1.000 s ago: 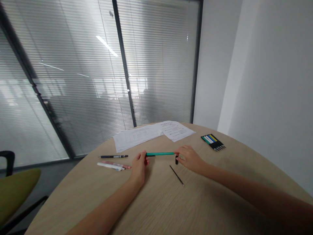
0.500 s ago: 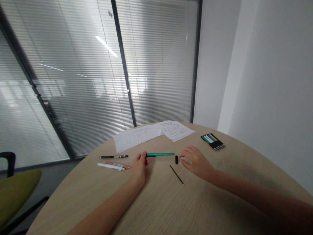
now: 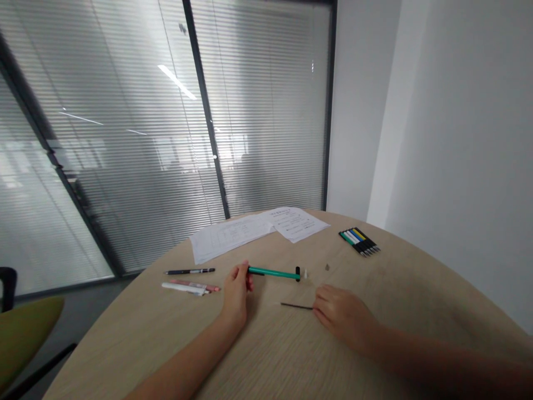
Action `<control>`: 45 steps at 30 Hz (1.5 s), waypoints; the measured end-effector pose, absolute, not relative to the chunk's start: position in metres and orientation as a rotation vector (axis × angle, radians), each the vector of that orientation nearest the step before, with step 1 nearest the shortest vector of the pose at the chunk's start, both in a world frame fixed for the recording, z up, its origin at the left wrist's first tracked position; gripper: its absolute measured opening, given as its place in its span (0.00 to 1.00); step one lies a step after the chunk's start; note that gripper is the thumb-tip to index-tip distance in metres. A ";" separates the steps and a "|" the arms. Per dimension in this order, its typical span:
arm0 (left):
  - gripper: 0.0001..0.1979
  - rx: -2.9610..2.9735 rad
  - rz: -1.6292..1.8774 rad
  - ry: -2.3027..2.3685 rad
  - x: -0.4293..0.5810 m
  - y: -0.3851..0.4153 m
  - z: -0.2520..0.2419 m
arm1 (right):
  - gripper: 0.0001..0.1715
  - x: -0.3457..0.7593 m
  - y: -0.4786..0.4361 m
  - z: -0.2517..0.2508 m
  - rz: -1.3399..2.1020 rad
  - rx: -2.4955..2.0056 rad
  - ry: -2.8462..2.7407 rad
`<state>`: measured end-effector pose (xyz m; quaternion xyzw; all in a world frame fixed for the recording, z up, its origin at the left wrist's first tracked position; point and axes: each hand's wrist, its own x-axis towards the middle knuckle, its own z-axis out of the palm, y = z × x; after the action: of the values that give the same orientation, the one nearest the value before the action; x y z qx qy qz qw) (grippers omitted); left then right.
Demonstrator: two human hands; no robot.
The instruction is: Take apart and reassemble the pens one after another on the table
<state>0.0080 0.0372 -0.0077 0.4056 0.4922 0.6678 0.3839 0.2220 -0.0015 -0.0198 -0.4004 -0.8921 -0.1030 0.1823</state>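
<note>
My left hand (image 3: 236, 289) is closed on one end of a green pen barrel (image 3: 275, 273), which points right just over the table. By the barrel's far end is a short black cylindrical piece (image 3: 297, 274); I cannot tell whether they touch. A tiny whitish piece (image 3: 306, 274) lies right of it, and farther right is a small greyish piece (image 3: 327, 267). Nearer to me, my right hand (image 3: 339, 311) pinches one end of a thin dark pen refill (image 3: 296, 305), whose other end points left.
A black pen (image 3: 189, 271) lies at the left, with white and pink pens (image 3: 185, 287) just in front of it. Printed sheets (image 3: 233, 236) cover part of the table's far side. Several pens with coloured barrels (image 3: 358, 241) lie in a row at the right. A green chair (image 3: 29, 328) stands at the left.
My right hand has come nearer to me and taken hold of the refill, which has turned more level. The green barrel's right end has dipped beside the black piece. The small greyish piece now shows.
</note>
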 end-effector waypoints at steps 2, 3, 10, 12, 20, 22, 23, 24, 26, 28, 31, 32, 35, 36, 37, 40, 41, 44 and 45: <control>0.16 1.096 1.689 1.275 0.009 0.036 -0.007 | 0.11 0.230 -0.001 -0.025 -0.282 -1.116 -2.469; 0.16 1.119 1.684 1.285 0.009 0.035 -0.007 | 0.10 0.234 0.001 -0.028 -0.265 -1.114 -2.440; 0.15 1.121 1.613 1.264 0.013 0.031 -0.002 | 0.09 0.259 0.024 -0.029 -0.013 -1.238 -2.149; 0.14 1.117 1.560 1.245 0.018 0.028 0.000 | 0.09 0.261 0.030 -0.026 0.081 -1.295 -2.058; 0.12 1.385 1.177 1.150 0.038 0.012 -0.002 | 0.10 0.262 0.036 -0.026 0.403 -1.355 -1.855; 0.10 1.445 1.130 1.127 0.039 0.011 -0.003 | 0.10 0.261 0.036 -0.026 0.424 -1.340 -1.858; 0.08 1.478 1.113 1.109 0.039 0.010 -0.004 | 0.10 0.261 0.036 -0.026 0.426 -1.335 -1.868; 0.07 1.514 1.092 1.078 0.039 0.010 -0.004 | 0.10 0.261 0.036 -0.026 0.424 -1.336 -1.879; 0.06 1.594 1.033 0.993 0.039 0.010 -0.006 | 0.09 0.261 0.035 -0.026 0.407 -1.348 -1.902; 0.06 1.681 0.965 0.940 0.039 0.010 -0.007 | 0.09 0.260 0.034 -0.026 0.376 -1.350 -1.919; 0.06 1.841 0.837 1.015 0.039 0.006 -0.007 | 0.09 0.260 0.033 -0.026 0.316 -1.325 -1.951; 0.06 1.905 0.781 1.041 0.039 0.005 -0.006 | 0.09 0.260 0.032 -0.026 0.295 -1.313 -1.963; 0.06 2.125 0.654 1.001 0.040 0.000 -0.003 | 0.09 0.259 0.031 -0.026 0.241 -1.269 -2.006; 0.06 2.192 0.636 0.972 0.040 -0.001 -0.002 | 0.09 0.259 0.031 -0.026 0.228 -1.245 -2.021; 0.06 2.244 0.626 0.955 0.040 -0.002 -0.001 | 0.08 0.259 0.030 -0.027 0.217 -1.218 -2.037; 0.04 2.305 0.618 0.948 0.039 -0.001 -0.001 | 0.06 0.258 0.029 -0.027 0.176 -1.129 -2.076; 0.03 2.296 0.629 0.953 0.039 0.000 -0.002 | 0.06 0.258 0.029 -0.027 0.156 -1.101 -2.087; 0.06 2.203 0.698 1.038 0.037 0.005 -0.003 | 0.05 0.258 0.027 -0.027 0.089 -0.999 -2.136; 0.07 2.169 0.723 1.092 0.036 0.006 -0.003 | 0.05 0.258 0.027 -0.028 0.068 -0.961 -2.158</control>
<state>0.0362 0.0065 -0.0034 0.8169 0.4111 0.2722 0.2994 0.2582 0.0269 -0.0278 -0.3763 -0.8448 0.0265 0.3795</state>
